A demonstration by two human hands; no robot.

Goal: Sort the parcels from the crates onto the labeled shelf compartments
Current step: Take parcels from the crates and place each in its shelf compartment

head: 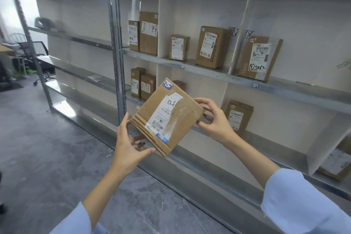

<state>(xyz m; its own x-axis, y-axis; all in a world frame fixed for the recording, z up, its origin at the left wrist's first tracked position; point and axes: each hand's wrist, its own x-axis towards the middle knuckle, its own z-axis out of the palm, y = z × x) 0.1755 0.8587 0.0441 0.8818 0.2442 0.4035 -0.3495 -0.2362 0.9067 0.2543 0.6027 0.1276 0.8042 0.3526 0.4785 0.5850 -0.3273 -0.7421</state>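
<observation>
Head view: I'm holding the flat brown parcel (167, 118) in front of the shelf (284, 89), at its lower row. My left hand (129, 144) grips the near-left corner and my right hand (214, 119) pinches the right corner. I'd read the corner sticker (167, 84), match it to the edge tags (254, 86), then slide the parcel in upright.

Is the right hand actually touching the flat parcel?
Touching. The head view shows the right hand pinching the flat parcel at its right corner.
</observation>
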